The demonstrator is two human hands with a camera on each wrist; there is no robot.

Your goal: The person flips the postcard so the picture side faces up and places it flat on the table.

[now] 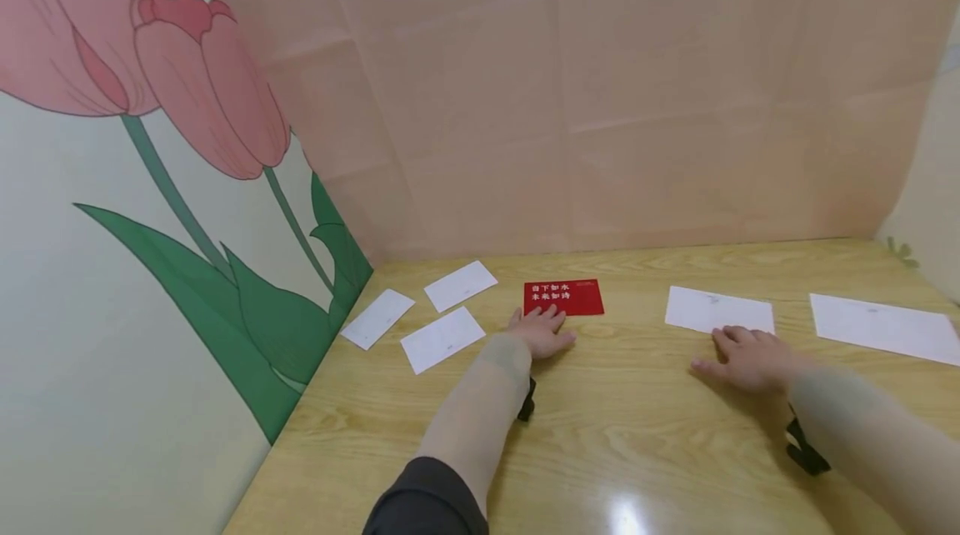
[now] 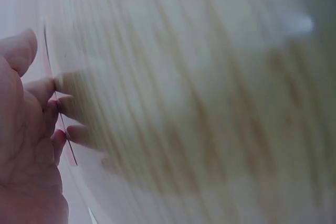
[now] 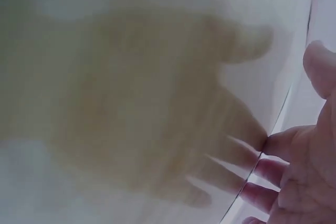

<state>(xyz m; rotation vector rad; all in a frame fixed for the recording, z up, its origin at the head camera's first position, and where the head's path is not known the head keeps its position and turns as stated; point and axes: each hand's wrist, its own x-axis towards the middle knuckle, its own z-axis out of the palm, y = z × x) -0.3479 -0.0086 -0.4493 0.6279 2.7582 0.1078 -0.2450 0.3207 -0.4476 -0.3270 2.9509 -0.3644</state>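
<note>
A red card (image 1: 587, 298) with white lettering lies flat at the back middle of the wooden table. My left hand (image 1: 542, 335) reaches to its near edge, fingers extended and fingertips overlapping its lower left part. To the right lies a white card (image 1: 705, 310) with a small faint mark. The fingertips of my right hand (image 1: 750, 358) are at its near edge, the thumb spread out to the left. In the left wrist view the left fingers (image 2: 39, 92) meet the card's thin edge. The right fingers (image 3: 278, 145) likewise meet a card edge in the right wrist view.
Three more white cards lie at the left: one far back (image 1: 461, 286), one nearer (image 1: 442, 340), and one beside the wall (image 1: 378, 319). Another white card (image 1: 883, 328) is at the far right. A pinkish sheet (image 1: 600, 102) hangs behind the wooden table (image 1: 622, 435).
</note>
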